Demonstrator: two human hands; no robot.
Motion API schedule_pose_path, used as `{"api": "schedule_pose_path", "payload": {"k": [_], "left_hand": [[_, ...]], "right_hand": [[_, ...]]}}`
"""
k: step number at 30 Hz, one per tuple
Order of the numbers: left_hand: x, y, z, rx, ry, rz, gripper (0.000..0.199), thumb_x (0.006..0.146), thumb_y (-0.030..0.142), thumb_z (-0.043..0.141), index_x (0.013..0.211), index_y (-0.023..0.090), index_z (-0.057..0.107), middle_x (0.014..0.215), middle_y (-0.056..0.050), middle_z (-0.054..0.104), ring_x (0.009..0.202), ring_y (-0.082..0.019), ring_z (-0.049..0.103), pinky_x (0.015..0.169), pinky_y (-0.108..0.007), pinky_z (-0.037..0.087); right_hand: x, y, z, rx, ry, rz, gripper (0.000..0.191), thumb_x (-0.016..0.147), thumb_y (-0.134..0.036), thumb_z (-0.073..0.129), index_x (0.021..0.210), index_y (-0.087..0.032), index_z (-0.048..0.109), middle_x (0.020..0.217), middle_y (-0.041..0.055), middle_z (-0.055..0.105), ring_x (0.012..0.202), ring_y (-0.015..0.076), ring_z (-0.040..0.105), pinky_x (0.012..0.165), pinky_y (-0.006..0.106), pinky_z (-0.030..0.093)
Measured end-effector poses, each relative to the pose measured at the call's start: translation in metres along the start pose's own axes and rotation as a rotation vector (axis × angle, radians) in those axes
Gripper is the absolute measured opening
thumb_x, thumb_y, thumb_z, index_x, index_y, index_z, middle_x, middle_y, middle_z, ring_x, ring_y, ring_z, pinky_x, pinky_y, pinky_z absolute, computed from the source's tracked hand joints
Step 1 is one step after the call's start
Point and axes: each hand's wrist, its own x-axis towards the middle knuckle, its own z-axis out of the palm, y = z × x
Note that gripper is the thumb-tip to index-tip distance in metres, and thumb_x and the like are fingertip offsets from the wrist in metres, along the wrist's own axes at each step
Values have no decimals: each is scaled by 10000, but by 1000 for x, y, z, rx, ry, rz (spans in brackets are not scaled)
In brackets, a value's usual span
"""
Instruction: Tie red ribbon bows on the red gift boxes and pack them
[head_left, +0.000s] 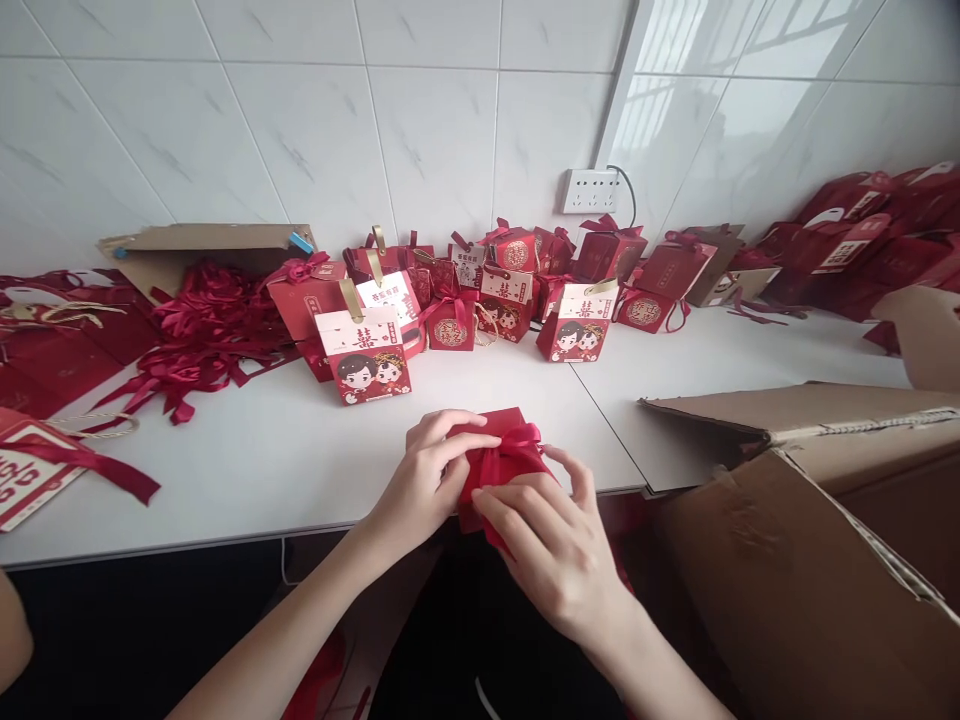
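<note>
At the table's near edge, the left grip, half closed, and the right grip, curled inward, are holding one red box with one ribbon bow. Beyond, two foremost cartoon-couple boxes are standing; one socket panel is showing.

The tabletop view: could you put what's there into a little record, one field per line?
Left hand: the left hand is on the small red box, a fingertip at its ribbon bow
Right hand: the right hand holds the same box from the other side, fingers at the ribbon
Surface: white table
Behind the hands: red gift boxes, two in front showing a cartoon couple
Left side: heap of dark red ribbons
Right side: large cardboard box
Wall: pale tiles, power socket
</note>
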Motion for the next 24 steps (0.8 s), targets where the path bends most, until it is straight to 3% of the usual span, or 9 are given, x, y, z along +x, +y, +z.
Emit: {"api": "schedule_pose_path", "payload": {"k": [5,9,11,13,15,17,20,24], "left_hand": [[2,-3,2,-1,20,7,412,843,53,360,995,259,683,1149,-11,593,1117,-174,524,1003,-353,424],[2,-3,2,-5,-4,0,417,843,51,362,1002,264,684,1158,-13,598,1128,-174,520,1008,-358,422],[2,-3,2,-10,-12,-2,418,845,55,359,1011,262,682,1160,-17,600,1136,-179,517,1014,-366,420],[2,-3,2,-15,-9,-3,421,845,53,351,1008,255,682,1153,-22,604,1134,-183,521,1013,-370,423],[2,-3,2,-18,-2,-4,422,843,49,342,992,247,683,1138,-27,611,1128,-185,526,1006,-372,427],[3,-4,3,-21,7,-7,419,845,49,336,979,243,682,1126,-29,616,1125,-188,529,1000,-377,427],[3,-3,3,-21,8,-8,410,848,54,339,981,241,678,1127,-30,615,1125,-189,528,1000,-381,420],[3,-3,2,-20,-7,-19,407,851,59,341,989,250,672,1133,-26,611,1126,-189,529,1006,-388,405]], "right_hand": [[-1,-21,6,102,-41,-48,146,877,-61,494,865,-123,626,671,-4,644,623,104,545,900,397,379],[-2,-12,-17,264,-28,-48,98,890,-152,518,853,-134,608,663,-2,637,640,110,559,829,342,437],[-3,4,-33,246,42,166,171,909,-221,478,806,-154,597,648,14,615,610,120,539,690,294,445],[-5,22,-44,149,9,493,316,930,-327,419,706,-176,584,592,25,578,542,129,500,555,264,390],[-6,36,-46,170,-175,796,500,934,-482,343,599,-185,566,534,34,558,488,135,484,498,258,358],[-6,42,-41,369,-391,1000,629,914,-597,261,539,-184,552,509,40,558,472,141,504,480,253,364],[-5,41,-30,611,-496,1112,620,864,-665,314,540,-180,523,475,14,531,440,128,497,466,241,371],[-9,36,-26,572,-429,1047,487,836,-601,459,576,-190,449,450,-23,499,398,96,428,438,221,335]]}}
